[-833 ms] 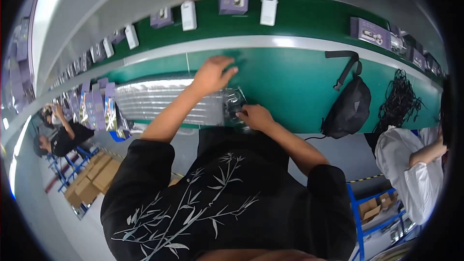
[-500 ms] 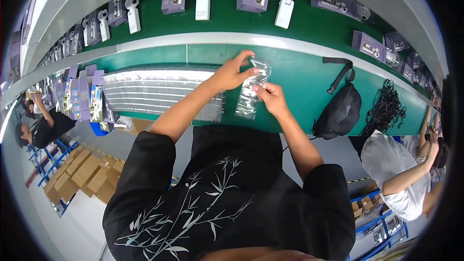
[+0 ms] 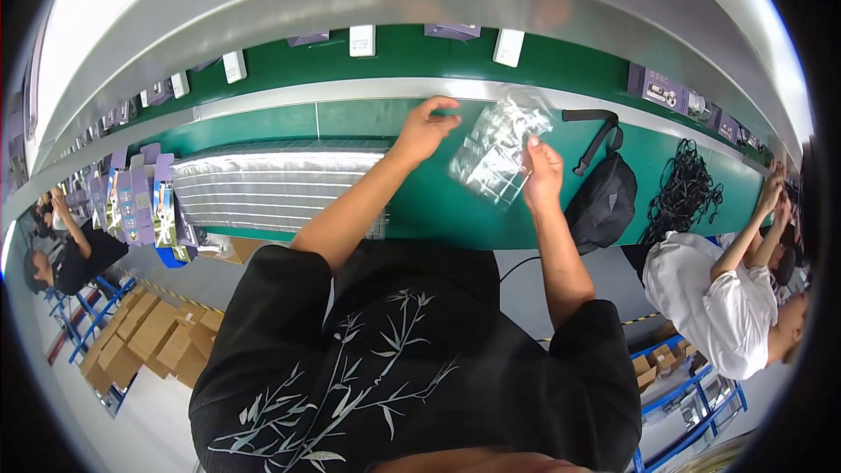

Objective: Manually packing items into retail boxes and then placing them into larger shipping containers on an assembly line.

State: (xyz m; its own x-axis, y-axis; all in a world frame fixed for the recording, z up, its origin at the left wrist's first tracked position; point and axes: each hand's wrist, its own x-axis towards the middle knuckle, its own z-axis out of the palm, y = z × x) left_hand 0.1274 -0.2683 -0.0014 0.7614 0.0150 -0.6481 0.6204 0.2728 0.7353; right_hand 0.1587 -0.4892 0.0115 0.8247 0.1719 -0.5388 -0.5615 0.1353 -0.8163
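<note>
My right hand (image 3: 544, 171) pinches the right edge of a clear plastic bag (image 3: 501, 151), which is spread out above the green bench (image 3: 425, 201). Left of the bag, my left hand (image 3: 429, 127) is apart from it, fingers loosely curled with a gap between thumb and fingertips and nothing in them. A wide row of overlapping clear, shiny plastic sleeves (image 3: 280, 186) lies on the bench beyond my left forearm. To the right of the bag rests a black mesh pouch (image 3: 604, 201) with a strap and buckle (image 3: 600, 127).
A tangle of black cords (image 3: 686, 193) lies at the bench's right. Purple printed boxes (image 3: 131, 201) stand at its left end. Behind a metal rail (image 3: 385, 88), white devices (image 3: 362, 41) and purple boxes sit on a green belt. Cardboard boxes (image 3: 149, 324) and other people (image 3: 710, 298) are on both sides.
The plastic, narrow and held by both hands before, is now spread wider. My left hand has let go; my right hand has carried it rightward. The view has tilted, hiding part of the belt.
</note>
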